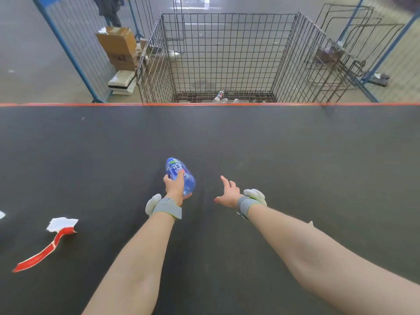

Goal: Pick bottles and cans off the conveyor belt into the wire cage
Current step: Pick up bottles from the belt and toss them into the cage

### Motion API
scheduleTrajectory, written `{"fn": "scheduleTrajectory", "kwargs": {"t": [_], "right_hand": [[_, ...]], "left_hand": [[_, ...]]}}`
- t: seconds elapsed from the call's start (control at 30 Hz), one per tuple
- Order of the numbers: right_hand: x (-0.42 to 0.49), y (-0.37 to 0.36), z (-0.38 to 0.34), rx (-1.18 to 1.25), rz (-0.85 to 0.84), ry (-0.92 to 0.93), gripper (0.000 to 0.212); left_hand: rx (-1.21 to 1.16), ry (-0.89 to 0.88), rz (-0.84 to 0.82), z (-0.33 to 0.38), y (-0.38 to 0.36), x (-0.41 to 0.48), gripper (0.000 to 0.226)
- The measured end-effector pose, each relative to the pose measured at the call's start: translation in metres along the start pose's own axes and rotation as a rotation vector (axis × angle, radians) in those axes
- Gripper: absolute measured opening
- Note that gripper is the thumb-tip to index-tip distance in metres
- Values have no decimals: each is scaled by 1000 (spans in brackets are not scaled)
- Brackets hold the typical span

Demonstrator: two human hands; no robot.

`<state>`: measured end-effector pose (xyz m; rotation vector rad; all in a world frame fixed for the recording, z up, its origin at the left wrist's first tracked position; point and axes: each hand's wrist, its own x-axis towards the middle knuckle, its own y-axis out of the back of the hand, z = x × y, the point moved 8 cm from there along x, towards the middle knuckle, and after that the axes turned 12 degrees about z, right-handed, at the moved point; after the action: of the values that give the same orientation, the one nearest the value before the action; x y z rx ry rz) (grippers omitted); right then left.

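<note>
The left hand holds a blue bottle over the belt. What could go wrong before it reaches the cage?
First, the wire cage stands beyond the far edge of the belt, so a weak throw might drop the blue bottle back on the belt. Second, only the left hand grips the bottle; the right hand is open beside it, so it might slip.

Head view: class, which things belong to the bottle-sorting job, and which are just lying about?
Job: blue bottle, left hand gripping it, right hand, conveyor belt, wire cage.
Lying about: red-and-white paper scrap, cardboard box, blue-framed fence panel.
</note>
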<state>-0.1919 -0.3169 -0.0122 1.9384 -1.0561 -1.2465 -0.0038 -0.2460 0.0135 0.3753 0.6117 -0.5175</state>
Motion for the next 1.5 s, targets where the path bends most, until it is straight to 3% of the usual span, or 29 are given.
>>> {"fn": "scheduleTrajectory", "kwargs": {"t": [0.1,0.17,0.27,0.33,0.43,0.53,0.8,1.03,1.2,1.33,1.5], "right_hand": [[53,51,0,21,60,-34,91],[89,90,-14,72,103,-29,90],[165,163,-50,192,257,-5,85],[184,191,-68,264,311,21,83],[199,194,-79,251,324,36,84],[184,161,-65,185,252,1,85],[64,73,-31,20,26,-31,89],[-24,44,-26,-61,-27,7,87],[-70,6,-21,-28,-103,25,84],[-106,-41,3,-80,-174,-3,86],[-124,-72,24,-6,-203,-90,87]], "left_hand": [[-141,36,-86,63,-73,2,69],[-187,-26,-162,128,-111,13,80],[-96,-104,-321,217,-180,39,97],[32,-166,-288,231,-192,50,98],[331,-285,-186,206,-199,63,94],[601,-287,-181,140,-184,69,87],[1079,-406,-78,46,-39,27,75],[1186,-378,26,-6,76,-9,75],[1327,-377,87,-47,141,-9,94],[1382,-334,-4,-94,160,-24,106],[1046,-399,-18,-97,127,-38,68]]}}
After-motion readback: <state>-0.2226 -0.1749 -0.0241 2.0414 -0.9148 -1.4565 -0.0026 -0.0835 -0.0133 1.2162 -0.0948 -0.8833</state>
